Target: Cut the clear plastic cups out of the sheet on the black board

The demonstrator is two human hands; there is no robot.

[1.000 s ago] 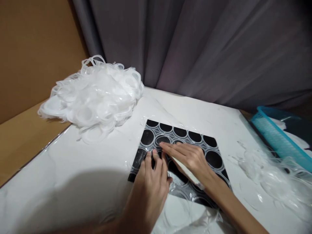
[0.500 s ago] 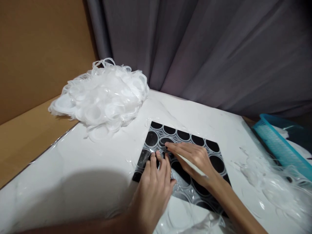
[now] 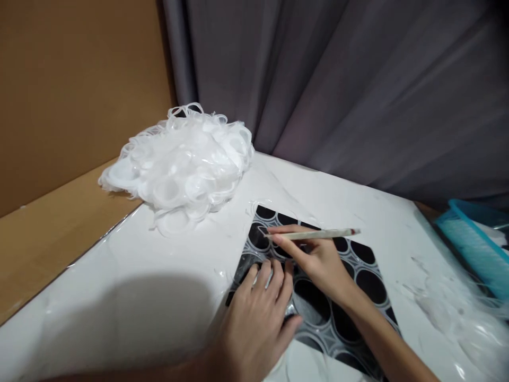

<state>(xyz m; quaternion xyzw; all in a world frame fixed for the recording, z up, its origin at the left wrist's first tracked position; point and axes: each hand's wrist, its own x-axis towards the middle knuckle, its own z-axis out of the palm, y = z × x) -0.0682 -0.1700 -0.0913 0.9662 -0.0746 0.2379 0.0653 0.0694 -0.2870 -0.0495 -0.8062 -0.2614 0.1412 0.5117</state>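
— Plastic film [image 3: 318, 313] with rings lies on a black mat [image 3: 369, 276] atop the white table [image 3: 131, 276]: who holds what?

— Left hand [image 3: 254, 318] presses flat, fingers spread; right hand [image 3: 318, 260] pinches a thin stick [image 3: 314, 234], seemingly a pick.

— Progress?

— Big heap of loose plastic rings [image 3: 183, 164] stands beyond; many rings remain in the sheet.

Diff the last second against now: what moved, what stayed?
The right hand has turned so the thin stick it holds now lies level above the fingers, tip toward the right; before it ran under the palm. The left hand stays pressed flat on the black sheet of circles. The view shifted, so everything sits further right. The white plastic pile and teal basket look untouched.
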